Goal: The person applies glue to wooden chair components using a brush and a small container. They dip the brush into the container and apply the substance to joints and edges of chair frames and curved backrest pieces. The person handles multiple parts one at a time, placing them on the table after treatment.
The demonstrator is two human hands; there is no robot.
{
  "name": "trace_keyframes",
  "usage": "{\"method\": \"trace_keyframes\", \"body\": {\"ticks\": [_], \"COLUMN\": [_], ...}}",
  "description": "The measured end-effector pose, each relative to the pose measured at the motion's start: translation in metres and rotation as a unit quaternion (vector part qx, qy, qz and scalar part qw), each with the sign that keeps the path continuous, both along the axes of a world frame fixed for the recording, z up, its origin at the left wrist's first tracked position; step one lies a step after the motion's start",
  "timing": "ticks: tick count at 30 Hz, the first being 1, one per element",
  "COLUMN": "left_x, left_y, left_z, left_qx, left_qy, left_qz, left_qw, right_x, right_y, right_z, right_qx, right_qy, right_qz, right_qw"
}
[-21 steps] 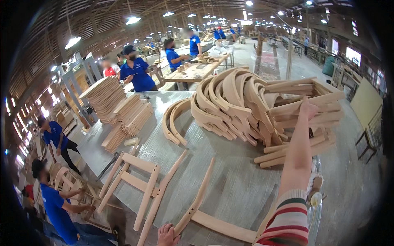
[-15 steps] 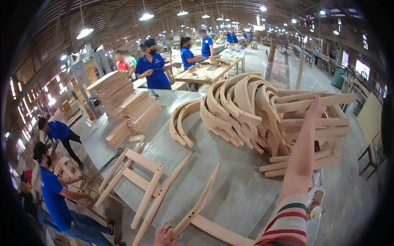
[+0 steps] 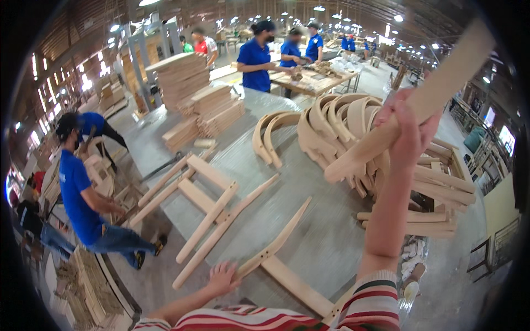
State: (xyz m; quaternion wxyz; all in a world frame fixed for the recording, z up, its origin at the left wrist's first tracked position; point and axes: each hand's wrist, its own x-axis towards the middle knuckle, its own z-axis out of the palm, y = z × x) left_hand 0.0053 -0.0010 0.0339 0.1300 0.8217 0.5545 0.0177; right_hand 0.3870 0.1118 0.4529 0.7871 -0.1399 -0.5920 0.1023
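Observation:
My right hand (image 3: 406,124) is raised over the pile, its fingers wrapped round a long, pale wooden chair leg (image 3: 455,66) that tilts up to the right. My left hand (image 3: 222,279) rests low on the table, fingers stretched out, touching the near end of a bent chair leg (image 3: 270,248). A flat wooden rail (image 3: 295,287) joins that leg partway along. Left of it lies a joined chair frame (image 3: 207,198) of legs and two crosspieces. Curved wooden parts (image 3: 326,124) are heaped beneath my right hand, with straight legs (image 3: 441,185) stacked beside them.
Two curved pieces (image 3: 270,135) lie apart from the heap on the grey table (image 3: 309,220). Stacks of flat wooden parts (image 3: 182,83) stand at the back left. Nearby at left, a person in blue (image 3: 77,187) handles a chair; others work at a far table (image 3: 314,83).
My right hand has lifted a chair leg off the stack and brought it up toward me. My left hand's fingers have loosened and spread beside the bent leg. The view has shifted.

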Motion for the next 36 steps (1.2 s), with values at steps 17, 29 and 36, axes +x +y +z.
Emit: {"method": "trace_keyframes", "body": {"ticks": [17,29,36], "left_x": [-0.066,-0.085,-0.075], "left_y": [0.027,0.027,0.056], "left_z": [0.119,0.028,0.016], "left_qx": [-0.204,-0.509,-0.354], "left_qy": [-0.679,-0.449,-0.383], "left_qz": [0.102,0.052,0.031], "left_qw": [0.698,0.733,0.853], "right_x": [-0.238,-0.278,-0.297], "right_y": [-0.121,-0.441,-0.488], "right_z": [-0.186,-0.370,-0.419], "right_qx": [-0.201,-0.543,-0.682], "right_qy": [-0.291,-0.181,0.436], "right_qz": [-0.309,-0.575,-0.267], "right_qw": [0.883,0.585,0.523]}}
